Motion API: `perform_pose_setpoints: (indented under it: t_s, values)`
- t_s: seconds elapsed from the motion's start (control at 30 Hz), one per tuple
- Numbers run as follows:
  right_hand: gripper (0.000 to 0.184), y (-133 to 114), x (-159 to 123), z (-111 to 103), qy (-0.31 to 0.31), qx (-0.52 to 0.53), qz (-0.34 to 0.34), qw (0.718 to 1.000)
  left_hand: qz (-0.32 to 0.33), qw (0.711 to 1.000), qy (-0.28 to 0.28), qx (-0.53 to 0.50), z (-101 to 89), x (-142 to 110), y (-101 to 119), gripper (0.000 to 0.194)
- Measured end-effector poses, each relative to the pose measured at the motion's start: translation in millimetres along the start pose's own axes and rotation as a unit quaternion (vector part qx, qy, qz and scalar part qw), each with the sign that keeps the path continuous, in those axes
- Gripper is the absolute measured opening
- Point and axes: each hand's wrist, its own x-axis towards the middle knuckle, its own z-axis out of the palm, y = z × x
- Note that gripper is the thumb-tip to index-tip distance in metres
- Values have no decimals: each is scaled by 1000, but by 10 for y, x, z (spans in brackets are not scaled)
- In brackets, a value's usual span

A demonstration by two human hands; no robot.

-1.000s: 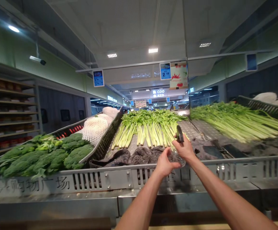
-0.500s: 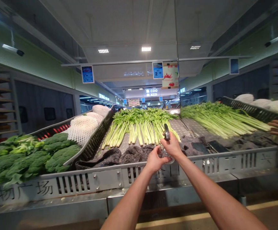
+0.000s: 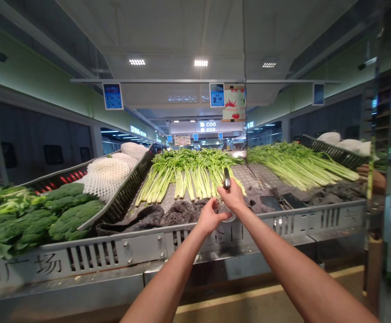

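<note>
A spray bottle with a black head and a clear body is held out over the front rail of a vegetable stand. My right hand is closed around the neck, just below the black head. Curved about the clear body from the left is my left hand, its thumb and fingers against it; both hands partly hide the bottle. Beyond them lies a row of celery, stalk ends toward me, on a metal sheet. A dark crumpled cloth lies between the celery and the rail.
Left of the celery, a dark crate wall separates it from broccoli and produce in white foam nets. A grey slotted rail runs along the front. On the right, a mirror reflects the celery. Price signs hang above.
The view has swung right, so the stand has shifted left in the picture. Both hands stay on the spray bottle, and a reflected hand has appeared at the right.
</note>
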Motion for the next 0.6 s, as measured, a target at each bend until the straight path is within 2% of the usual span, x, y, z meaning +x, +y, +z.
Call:
perform_pose_setpoints:
  t_s: [0.17,0.37,0.6]
  values:
    - [19,-200,50,81,4,9,-15,1000,35,996,47,67,-174,-28,111,46]
    - [18,-207,16,300,-17,26,0,1000,2,991,66,118,-312,-86,29,45]
    - [18,-345,18,364,-21,43,-10,999,-28,983,100,150,-439,-158,155,46]
